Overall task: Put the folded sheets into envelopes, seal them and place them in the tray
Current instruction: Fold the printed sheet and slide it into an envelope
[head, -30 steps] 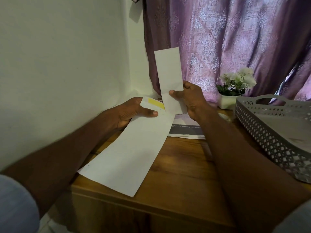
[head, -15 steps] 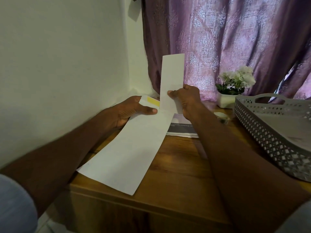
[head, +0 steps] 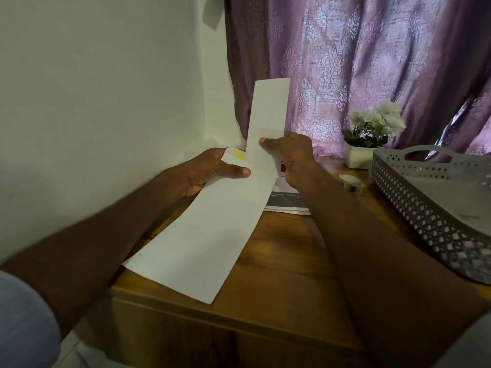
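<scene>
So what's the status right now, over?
Left hand holds envelope at its open end. Right hand pinches folded sheet, its bottom at the mouth. Nothing in the way; tray waits right.

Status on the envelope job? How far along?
Early. Done: nothing visible; no envelope shows in the tray. In hand: left hand holds the envelope at its open mouth, and right hand pinches the folded sheet, mostly outside it. Left: finish inserting, seal the flap, put it in the tray.
</scene>
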